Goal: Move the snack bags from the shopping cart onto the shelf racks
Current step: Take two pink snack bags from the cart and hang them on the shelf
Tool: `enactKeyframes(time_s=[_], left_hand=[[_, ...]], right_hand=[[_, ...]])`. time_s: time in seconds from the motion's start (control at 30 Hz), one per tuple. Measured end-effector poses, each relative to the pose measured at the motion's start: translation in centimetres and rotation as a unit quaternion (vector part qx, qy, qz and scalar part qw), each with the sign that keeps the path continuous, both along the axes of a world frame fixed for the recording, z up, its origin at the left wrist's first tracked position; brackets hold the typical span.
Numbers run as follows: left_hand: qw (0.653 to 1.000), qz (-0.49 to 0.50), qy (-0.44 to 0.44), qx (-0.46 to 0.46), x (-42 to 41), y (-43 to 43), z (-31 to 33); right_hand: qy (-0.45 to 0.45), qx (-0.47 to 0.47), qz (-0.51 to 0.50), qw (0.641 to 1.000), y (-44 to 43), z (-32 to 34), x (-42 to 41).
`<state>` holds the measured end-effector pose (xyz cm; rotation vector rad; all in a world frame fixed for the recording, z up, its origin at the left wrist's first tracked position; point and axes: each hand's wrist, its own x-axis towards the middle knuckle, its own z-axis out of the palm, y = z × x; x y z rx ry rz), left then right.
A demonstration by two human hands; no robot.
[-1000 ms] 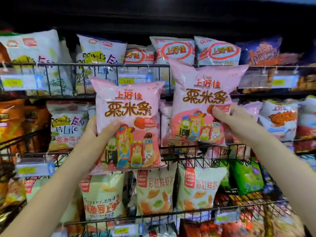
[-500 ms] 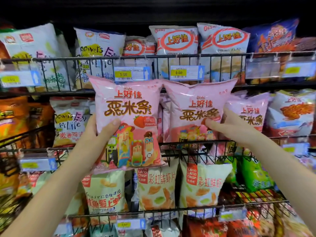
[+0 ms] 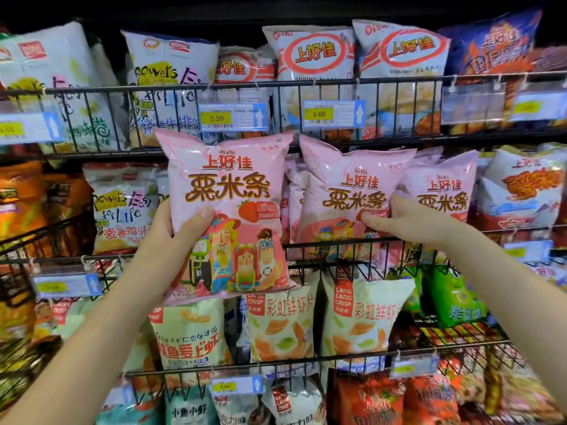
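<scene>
Left hand [image 3: 181,231] grips 1 pink bag [image 3: 227,210]; right hand [image 3: 408,219] pinches a 2nd pink bag [image 3: 343,191] behind the rack's front rail [image 3: 306,243]. Released early, it may topple out.

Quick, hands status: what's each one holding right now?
Left hand: grips a pink snack bag, held in front of the rack.
Right hand: grips a second pink bag, its lower part inside the rack.
</scene>
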<state>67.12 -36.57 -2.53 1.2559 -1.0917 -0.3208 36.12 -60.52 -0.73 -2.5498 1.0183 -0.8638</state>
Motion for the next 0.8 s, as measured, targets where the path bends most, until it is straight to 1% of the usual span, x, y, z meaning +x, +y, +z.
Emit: enactKeyframes(time_s=[0.07, 0.13, 0.33, 0.53, 0.67, 0.8], left_hand=[[1.000, 0.003, 0.002, 0.000, 0.0, 0.0, -0.1], [1.000, -0.001, 0.000, -0.004, -0.1, 0.1, -0.1], [1.000, -0.029, 0.004, -0.007, -0.3, 0.0, -0.3], [1.000, -0.025, -0.008, -0.005, -0.6, 0.0, -0.6], [0.999, -0.034, -0.017, -0.003, -0.1, 0.2, -1.2], [0.999, -0.025, -0.030, 0.001, 0.0, 0.1, -1.3]], right_hand=[[0.039, -0.007, -0.018, 0.999, -1.1, -0.2, -0.3], [0.046, 0.012, -0.033, 0.998, -1.8, -0.2, -0.3], [0.091, -0.005, 0.011, 0.996, 0.4, -0.2, 1.2], [0.122, 0.037, 0.012, 0.992, 0.7, 0.6, 1.3], [0.110, 0.032, -0.011, 0.993, 0.8, 0.0, 1.5], [0.043, 0.011, -0.027, 0.999, 1.0, -0.9, 1.5]])
